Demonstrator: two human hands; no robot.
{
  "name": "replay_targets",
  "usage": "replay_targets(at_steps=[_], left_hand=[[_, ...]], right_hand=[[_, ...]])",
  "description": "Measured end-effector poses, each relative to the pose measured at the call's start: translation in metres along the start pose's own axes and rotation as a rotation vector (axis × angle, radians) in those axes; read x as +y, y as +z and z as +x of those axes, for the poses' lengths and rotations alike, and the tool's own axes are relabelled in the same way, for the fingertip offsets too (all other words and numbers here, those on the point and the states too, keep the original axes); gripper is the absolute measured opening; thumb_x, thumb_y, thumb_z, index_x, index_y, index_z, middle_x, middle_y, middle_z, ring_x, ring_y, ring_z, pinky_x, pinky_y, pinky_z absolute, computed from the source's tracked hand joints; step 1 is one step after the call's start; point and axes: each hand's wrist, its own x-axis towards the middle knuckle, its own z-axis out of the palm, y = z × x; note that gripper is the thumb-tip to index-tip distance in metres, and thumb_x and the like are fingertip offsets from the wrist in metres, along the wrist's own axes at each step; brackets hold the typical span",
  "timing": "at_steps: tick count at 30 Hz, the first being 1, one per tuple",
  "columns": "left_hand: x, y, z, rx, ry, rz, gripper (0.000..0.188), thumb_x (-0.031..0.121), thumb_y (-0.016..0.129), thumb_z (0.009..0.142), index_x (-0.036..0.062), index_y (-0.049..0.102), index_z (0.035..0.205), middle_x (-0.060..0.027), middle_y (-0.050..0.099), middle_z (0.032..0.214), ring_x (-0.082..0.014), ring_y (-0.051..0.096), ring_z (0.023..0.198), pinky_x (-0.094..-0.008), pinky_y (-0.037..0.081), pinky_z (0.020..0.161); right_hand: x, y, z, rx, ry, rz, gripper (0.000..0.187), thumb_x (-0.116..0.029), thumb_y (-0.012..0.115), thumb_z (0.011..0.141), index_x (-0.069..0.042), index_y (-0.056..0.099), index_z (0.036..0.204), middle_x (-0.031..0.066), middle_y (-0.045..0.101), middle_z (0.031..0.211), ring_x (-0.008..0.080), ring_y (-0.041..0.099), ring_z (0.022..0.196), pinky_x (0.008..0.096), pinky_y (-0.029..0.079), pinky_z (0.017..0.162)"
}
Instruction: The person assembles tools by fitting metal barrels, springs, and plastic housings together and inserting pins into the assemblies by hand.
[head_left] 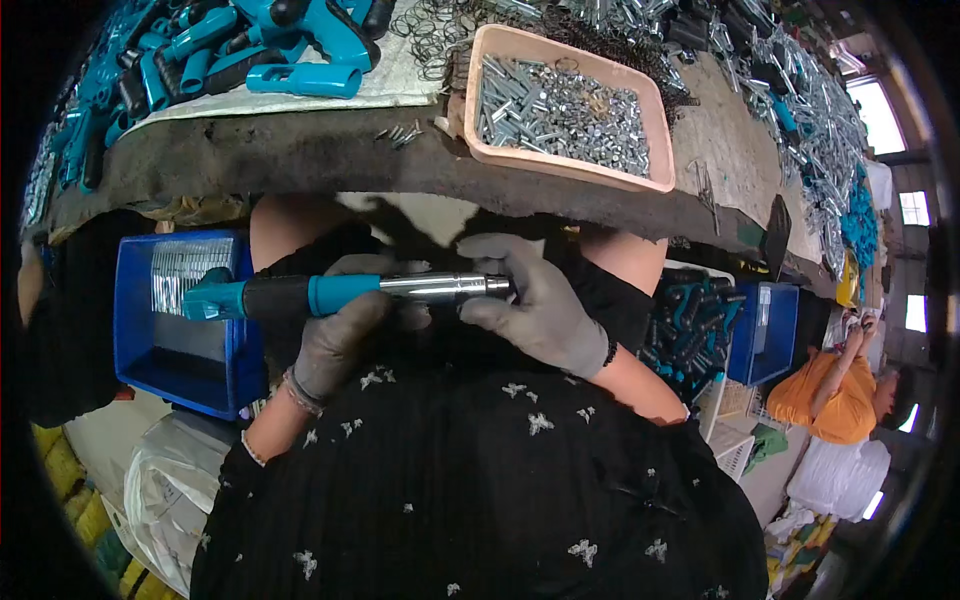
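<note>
Head view: a teal-and-black handled tool (330, 294) with a silver shaft is being held level over the lap, below the desk (300, 155) edge. Its handle is being gripped by the gloved left hand (340, 335); its metal tip is being pinched by the gloved right hand (540, 300). A pink tray (655, 120) of metal parts is being carried by the desk.
</note>
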Motion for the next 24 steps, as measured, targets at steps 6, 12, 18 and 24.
replay_targets(at_steps=[6, 12, 18, 24], left_hand=[[-0.002, 0.008, -0.003, -0.005, 0.014, -0.051, 0.041, 0.021, 0.066, 0.093, 0.0012, 0.047, 0.124, -0.0246, 0.058, 0.129, -0.0292, 0.068, 0.099, -0.0402, 0.059, 0.086], [-0.001, 0.010, -0.001, 0.008, 0.024, -0.014, 0.041, 0.022, 0.065, 0.093, 0.0009, 0.047, 0.124, -0.0249, 0.058, 0.130, -0.0289, 0.069, 0.098, -0.0391, 0.059, 0.087], [-0.002, 0.008, -0.002, 0.007, 0.029, 0.006, 0.041, 0.021, 0.064, 0.094, 0.0001, 0.046, 0.124, -0.0248, 0.058, 0.130, -0.0289, 0.069, 0.098, -0.0393, 0.059, 0.088], [-0.001, 0.007, -0.001, 0.044, 0.014, 0.018, 0.041, 0.021, 0.065, 0.094, 0.0011, 0.046, 0.125, -0.0248, 0.058, 0.130, -0.0289, 0.069, 0.098, -0.0390, 0.059, 0.088]], right_hand=[[-0.003, -0.011, -0.006, -0.135, 0.236, -0.072, 0.028, -0.022, 0.069, 0.089, -0.001, 0.064, 0.105, 0.0152, 0.066, 0.100, 0.0260, 0.065, 0.092, 0.0341, 0.049, 0.083], [0.009, -0.010, -0.005, -0.001, -0.284, -0.378, 0.026, -0.025, 0.069, 0.091, -0.001, 0.064, 0.100, 0.0141, 0.065, 0.087, 0.0258, 0.064, 0.086, 0.0356, 0.048, 0.078], [-0.002, -0.009, -0.003, 0.031, -0.370, -0.292, 0.027, -0.025, 0.069, 0.088, -0.001, 0.064, 0.101, 0.0139, 0.065, 0.085, 0.0354, 0.060, 0.082, 0.0402, 0.048, 0.077], [0.000, -0.009, -0.001, 0.075, -0.329, -0.270, 0.031, -0.026, 0.072, 0.085, -0.002, 0.065, 0.103, 0.0127, 0.065, 0.087, 0.0334, 0.060, 0.087, 0.0422, 0.047, 0.082]])
